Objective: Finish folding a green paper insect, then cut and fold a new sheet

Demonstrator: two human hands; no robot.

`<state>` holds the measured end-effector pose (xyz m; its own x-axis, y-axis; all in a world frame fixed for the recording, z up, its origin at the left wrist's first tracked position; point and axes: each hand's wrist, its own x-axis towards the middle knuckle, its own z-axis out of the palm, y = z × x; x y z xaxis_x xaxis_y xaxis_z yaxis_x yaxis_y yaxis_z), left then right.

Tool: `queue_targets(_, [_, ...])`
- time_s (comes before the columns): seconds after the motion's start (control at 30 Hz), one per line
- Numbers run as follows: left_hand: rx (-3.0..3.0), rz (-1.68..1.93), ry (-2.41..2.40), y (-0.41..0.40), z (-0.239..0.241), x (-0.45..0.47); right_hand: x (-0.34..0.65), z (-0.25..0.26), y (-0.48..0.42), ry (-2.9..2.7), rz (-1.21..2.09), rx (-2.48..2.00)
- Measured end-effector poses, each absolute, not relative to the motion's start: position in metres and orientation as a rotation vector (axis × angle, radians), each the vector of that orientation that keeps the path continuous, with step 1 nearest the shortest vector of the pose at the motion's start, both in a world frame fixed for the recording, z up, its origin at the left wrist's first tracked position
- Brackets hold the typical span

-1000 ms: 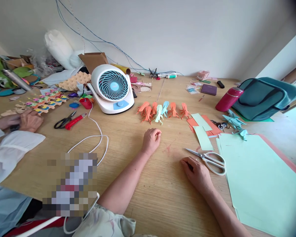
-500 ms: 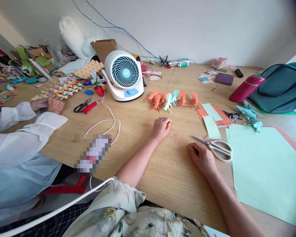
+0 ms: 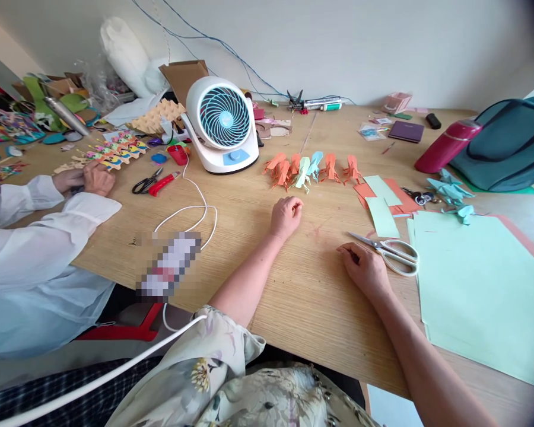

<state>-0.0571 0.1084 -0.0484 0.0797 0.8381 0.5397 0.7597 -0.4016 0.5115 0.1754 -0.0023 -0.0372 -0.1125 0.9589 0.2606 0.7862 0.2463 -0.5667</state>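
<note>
My left hand (image 3: pixel 286 217) rests on the wooden table with its fingers curled into a loose fist, and nothing shows in it. Just beyond it stands a row of folded paper figures (image 3: pixel 330 168), mostly orange, with a pale green and a blue one among them. My right hand (image 3: pixel 365 268) also lies on the table, fingers curled in and no object visible between them. Beside it, close to the knuckles, lie white-handled scissors (image 3: pixel 400 257), blades pointing left. Pale green paper strips (image 3: pixel 382 217) and orange paper pieces (image 3: pixel 403 198) lie past the scissors.
Large green sheets (image 3: pixel 480 296) cover the right side, near blue folded figures (image 3: pixel 449 188), a pink bottle (image 3: pixel 447 146) and a teal bag (image 3: pixel 502 148). A fan (image 3: pixel 226 121), black scissors (image 3: pixel 146 182) and a blurred phone-like object (image 3: pixel 171 267) with a cable stand left. A co-worker's hands (image 3: pixel 98 179) are far left.
The view has tilted slightly downward, so the table's things appear higher. Both my hands keep nearly the same pose and place on the table.
</note>
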Motion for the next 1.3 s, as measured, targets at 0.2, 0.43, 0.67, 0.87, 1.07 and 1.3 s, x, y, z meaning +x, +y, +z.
queue_targets(0.2, [2.273, 1.240, 1.621, 0.108, -0.048, -0.056, 0.175, -0.038, -0.001, -1.945, 0.377, -1.633])
queue_targets(0.43, [2.318, 1.254, 1.585, 0.112, -0.048, -0.054, 0.175, -0.039, 0.000, -1.967, 0.332, -1.613])
queue_targets(0.67, [2.394, 1.262, 1.526, 0.119, -0.048, -0.051, 0.175, -0.042, 0.003, -1.986, 0.271, -1.616])
queue_targets(0.87, [2.404, 1.300, 1.525, 0.127, -0.049, -0.049, 0.177, -0.043, 0.005, -2.011, 0.232, -1.578])
queue_targets(1.07, [2.384, 1.314, 1.559, 0.127, -0.049, -0.050, 0.179, -0.044, 0.005, -2.021, 0.253, -1.571])
queue_targets(1.3, [2.336, 1.361, 1.557, 0.126, -0.047, -0.053, 0.177, -0.043, 0.005, -2.035, 0.261, -1.549])
